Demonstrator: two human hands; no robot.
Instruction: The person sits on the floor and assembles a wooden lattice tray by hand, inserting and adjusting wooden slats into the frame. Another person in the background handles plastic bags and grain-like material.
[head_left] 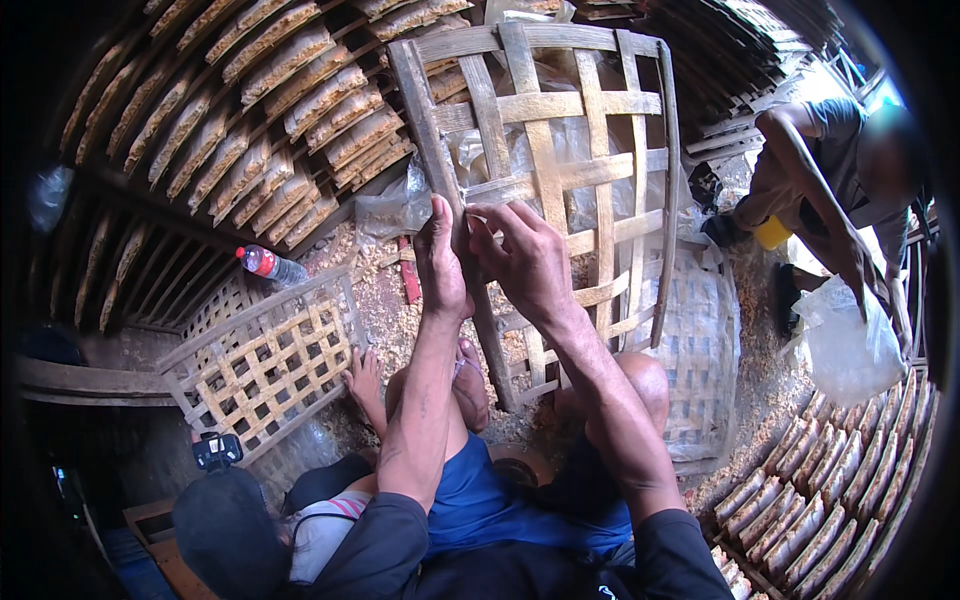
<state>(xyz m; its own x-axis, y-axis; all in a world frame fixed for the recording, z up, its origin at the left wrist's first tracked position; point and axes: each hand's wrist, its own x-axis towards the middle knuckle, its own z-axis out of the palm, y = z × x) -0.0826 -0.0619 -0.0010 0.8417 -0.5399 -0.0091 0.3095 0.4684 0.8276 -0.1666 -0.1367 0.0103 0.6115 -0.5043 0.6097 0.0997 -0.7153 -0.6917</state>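
Observation:
A large woven bamboo frame stands upright in front of me, its wide strips crossing inside a wooden border. My left hand grips the frame's left side rail, thumb pointing up along it and the fingers partly hidden. Against the same rail, my right hand is closed in a pinch, its fingertips together just right of my left thumb. A small pale bit shows on the rail by those fingertips. Whatever they pinch is too small to make out.
At left, a person's hand touches a smaller woven frame. A bottle with a red cap lies behind it. Racks of long crumbly slabs rise at upper left. A co-worker at right handles a plastic sheet above more slabs.

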